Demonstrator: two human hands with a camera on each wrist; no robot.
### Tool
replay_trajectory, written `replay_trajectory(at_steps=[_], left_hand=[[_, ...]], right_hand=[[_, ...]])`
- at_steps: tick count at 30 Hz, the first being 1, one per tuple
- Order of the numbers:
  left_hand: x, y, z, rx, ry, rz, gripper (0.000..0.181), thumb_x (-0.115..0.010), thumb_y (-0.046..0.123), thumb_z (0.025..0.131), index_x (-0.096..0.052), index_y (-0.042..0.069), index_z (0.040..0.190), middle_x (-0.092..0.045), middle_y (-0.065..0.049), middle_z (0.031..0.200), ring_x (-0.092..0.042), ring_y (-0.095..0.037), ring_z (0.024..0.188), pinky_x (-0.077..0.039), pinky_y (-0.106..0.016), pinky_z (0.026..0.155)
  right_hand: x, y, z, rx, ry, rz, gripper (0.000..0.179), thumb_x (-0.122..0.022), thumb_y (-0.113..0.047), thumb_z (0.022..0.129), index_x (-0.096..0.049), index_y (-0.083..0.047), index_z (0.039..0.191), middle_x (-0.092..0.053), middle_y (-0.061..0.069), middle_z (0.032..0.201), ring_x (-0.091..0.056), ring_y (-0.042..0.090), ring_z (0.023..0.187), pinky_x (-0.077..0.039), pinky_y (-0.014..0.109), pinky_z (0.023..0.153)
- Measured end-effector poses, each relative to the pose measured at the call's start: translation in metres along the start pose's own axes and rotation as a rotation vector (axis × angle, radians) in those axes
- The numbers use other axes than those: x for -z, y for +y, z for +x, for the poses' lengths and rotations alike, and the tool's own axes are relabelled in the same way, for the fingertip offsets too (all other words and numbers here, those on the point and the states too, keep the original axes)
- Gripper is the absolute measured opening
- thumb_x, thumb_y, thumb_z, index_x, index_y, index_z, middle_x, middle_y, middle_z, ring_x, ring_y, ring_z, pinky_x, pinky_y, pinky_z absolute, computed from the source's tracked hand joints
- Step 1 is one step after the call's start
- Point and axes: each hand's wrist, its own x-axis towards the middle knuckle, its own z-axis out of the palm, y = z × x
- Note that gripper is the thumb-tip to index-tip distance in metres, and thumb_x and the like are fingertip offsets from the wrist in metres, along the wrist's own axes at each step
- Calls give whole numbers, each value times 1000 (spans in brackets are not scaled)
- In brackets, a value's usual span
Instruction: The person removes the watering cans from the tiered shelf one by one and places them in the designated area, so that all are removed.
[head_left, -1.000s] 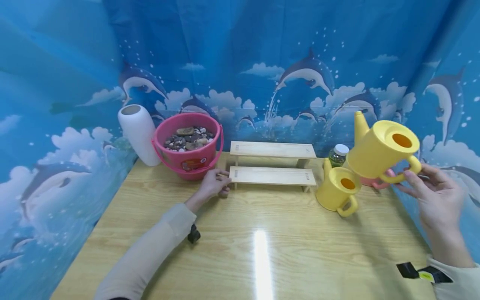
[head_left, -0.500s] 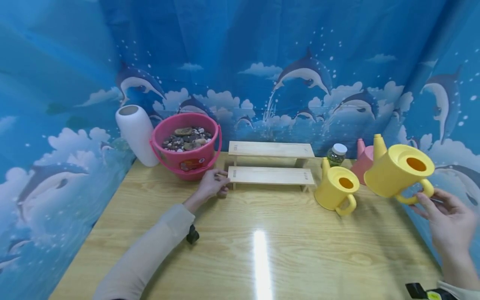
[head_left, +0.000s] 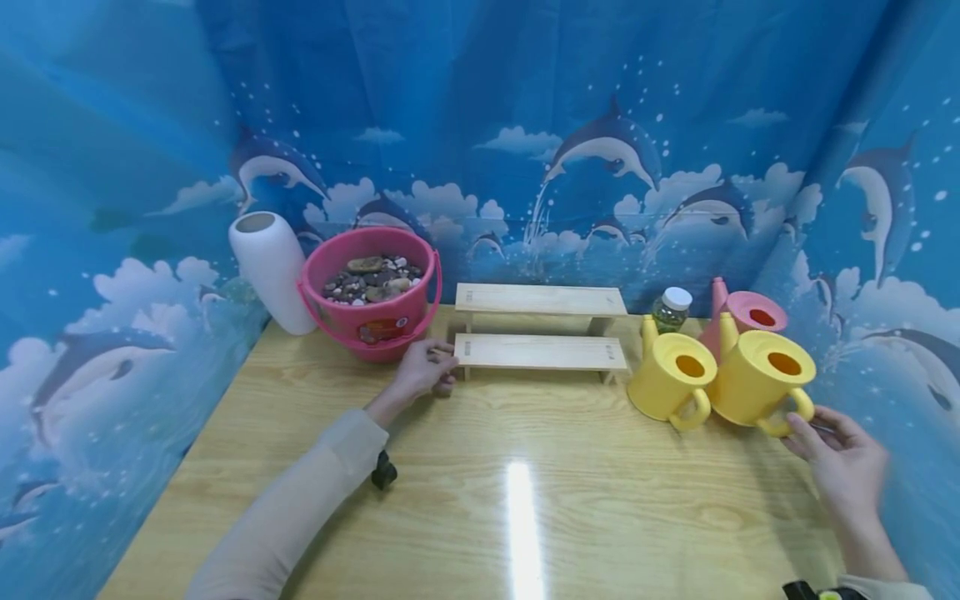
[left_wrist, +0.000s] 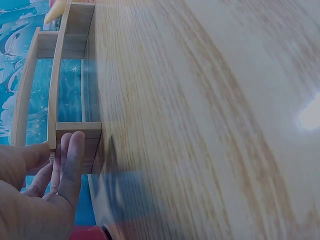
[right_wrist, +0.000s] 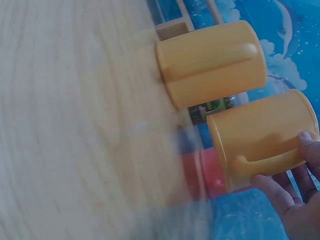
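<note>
My right hand [head_left: 847, 460] grips the handle of a yellow watering can [head_left: 753, 383], its thumb on top and fingers underneath. This can stands close beside a second yellow watering can [head_left: 663, 383], both spouts pointing to the back. In the right wrist view the held can [right_wrist: 265, 135] appears side-on, with the thumb against its handle. At the centre back is a two-step wooden shelf [head_left: 540, 352]. My left hand [head_left: 420, 369] pinches the left end of its lower board; in the left wrist view, the fingers [left_wrist: 72, 167] reach past the end of the board by its leg.
A pink watering can [head_left: 750, 310] stands behind the held one, partly hidden. Next to it is a white-capped jar [head_left: 671, 308] with green contents. Left of the shelf are a pink bucket [head_left: 360, 325] of pebbles and a white vase [head_left: 273, 271]. A dolphin-print curtain [head_left: 480, 125] encloses the table.
My right hand first carried the yellow watering can right, uncovering the pink one, then brought it down and left beside the other yellow can. My left hand has stayed at the shelf.
</note>
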Motion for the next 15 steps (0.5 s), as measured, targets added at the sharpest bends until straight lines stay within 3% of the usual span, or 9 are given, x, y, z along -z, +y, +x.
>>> replay_trajectory(at_steps=[5,15], left_hand=[[0,0,1,6,7,15,37,-72,10,99,-63,4,134,-72,-18,106,-72,-18,74,-72,-33,71],[-1,-1,0,-7,7,14,37,-73,10,99,-63,4,134,-72,-18,106,-72,-18,73,-72,-33,71]], right_hand=[[-2,15,3,-15,-30,-29,19,-79,-9,94,-72,-24,102,-71,-19,86,-70,-6,75,-66,15,60],[-4,32,11,-4,-97,94,22,-78,-1,92,-76,-20,101,-75,-14,86,-74,-2,78,-69,19,66]])
